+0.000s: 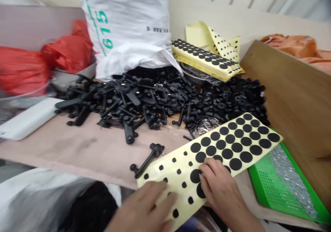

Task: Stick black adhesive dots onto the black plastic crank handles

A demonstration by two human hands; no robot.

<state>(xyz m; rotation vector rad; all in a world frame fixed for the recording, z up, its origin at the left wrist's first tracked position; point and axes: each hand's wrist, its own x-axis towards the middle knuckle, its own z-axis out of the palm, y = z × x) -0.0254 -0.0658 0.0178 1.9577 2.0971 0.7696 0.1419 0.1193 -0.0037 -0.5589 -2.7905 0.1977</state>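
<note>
A yellow backing sheet (168, 190) with rows of round black pads (236, 147) lies at a slant over the table's front edge. Small black dots mark its left part, where large pads are absent. My right hand (217, 180) rests on the sheet, its fingers bent together at the edge of a pad; what they pinch, if anything, is hidden. Blurred, my left hand (147, 208) is over the sheet's lower left part with its fingers apart. A single black handle-like part (148, 159) lies beside the sheet's upper left edge.
Black plastic parts (129, 97) are heaped across the table (103, 145) before a white sack (131, 21). More pad sheets (207, 57) lie behind. At right are a green basket (269, 183) with small clear pieces and a brown board (289, 97); red bags (69, 49) stand left.
</note>
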